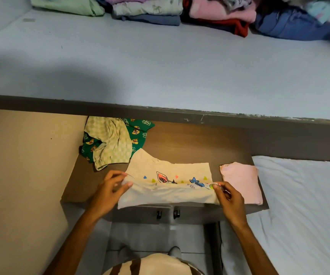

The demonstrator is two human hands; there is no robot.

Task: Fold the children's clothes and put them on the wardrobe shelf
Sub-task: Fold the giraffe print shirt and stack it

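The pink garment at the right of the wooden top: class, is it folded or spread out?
Folded. The pink garment lies as a compact, straight-edged rectangle with layered edges at its upper left corner, untouched by either hand.

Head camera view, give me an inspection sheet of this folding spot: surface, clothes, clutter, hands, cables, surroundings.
Surface: brown cabinet top, partly covered by clothes.
Job's things: cream printed T-shirt mid-fold, near edge turned up over the print; folded pink garment to its right; crumpled green cartoon-print garment under a checked garment at back left.
Clutter: nothing seen.
Hands: left hand pinches the shirt's left end; right hand pinches its right end.
Cables: nothing seen.
Surroundings: grey shelf beyond, holding folded stacks; white bedsheet at right.
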